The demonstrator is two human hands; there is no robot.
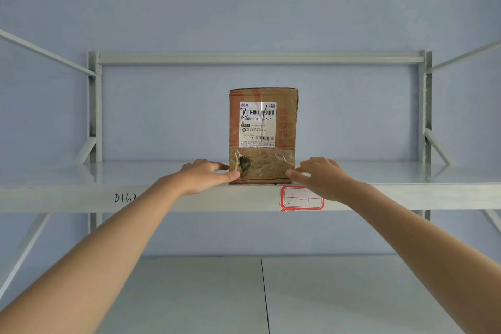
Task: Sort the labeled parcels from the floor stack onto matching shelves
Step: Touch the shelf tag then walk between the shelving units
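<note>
Cardboard parcel [263, 135] stands upright mid-frame on the shelf [81, 195], above tag [301, 198]. Left hand [207, 175] and right hand [315, 172] press open fingers against its lower corners. Likely light, stiff, taped slick; grip the sides.

I see the brown taped cardboard parcel [263, 135] standing upright at the front edge of the grey metal shelf [81, 176], its white shipping label, hand-marked 2-1, facing me, lower front torn.
</note>
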